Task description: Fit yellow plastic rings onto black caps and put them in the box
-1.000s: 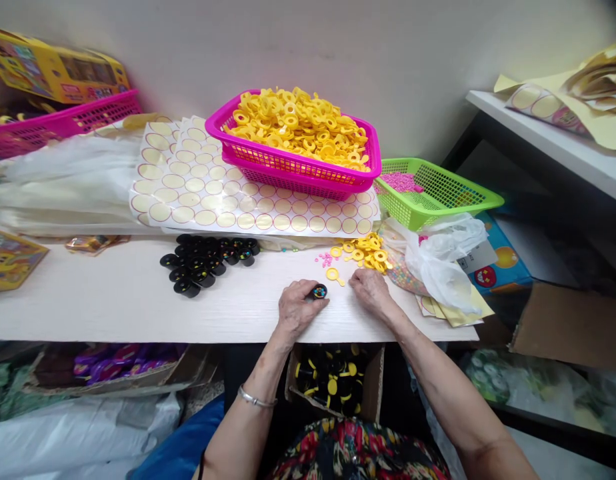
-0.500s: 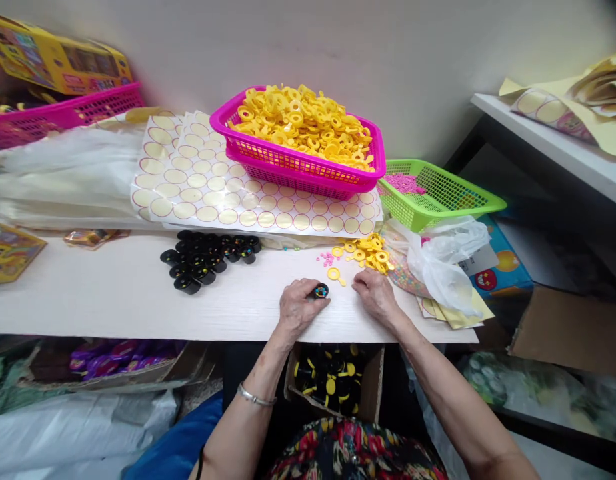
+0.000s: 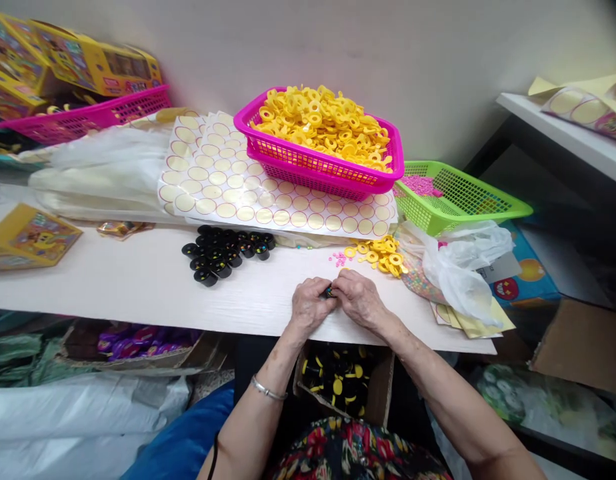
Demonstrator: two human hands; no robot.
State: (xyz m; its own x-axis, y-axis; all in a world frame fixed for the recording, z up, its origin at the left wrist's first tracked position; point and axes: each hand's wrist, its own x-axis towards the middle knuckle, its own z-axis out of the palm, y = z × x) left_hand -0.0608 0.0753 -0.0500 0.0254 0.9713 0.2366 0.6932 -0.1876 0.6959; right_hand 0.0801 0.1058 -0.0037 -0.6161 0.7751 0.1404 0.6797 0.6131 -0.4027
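Observation:
My left hand (image 3: 311,303) is closed around a small black cup (image 3: 329,292) with coloured beads in its mouth, just above the tabletop. My right hand (image 3: 359,298) meets it from the right, fingers pinched together over the cup; what they hold, if anything, is hidden. Beyond my hands lie a few pink beads (image 3: 339,259) and a heap of yellow ring-shaped pieces with short stems (image 3: 385,255). To the left stands a group of similar black cups (image 3: 221,257), several with coloured beads showing.
A pink basket (image 3: 318,160) full of yellow pieces rests on sticker sheets (image 3: 228,193). At right are a green basket (image 3: 468,193) and a plastic bag of beads (image 3: 423,267). Below the table edge, a cardboard box (image 3: 385,393) holds black-and-yellow pieces.
My right hand has moved left to the cup in my left hand. The single yellow ring piece that lay near it no longer shows. The view has shifted slightly left.

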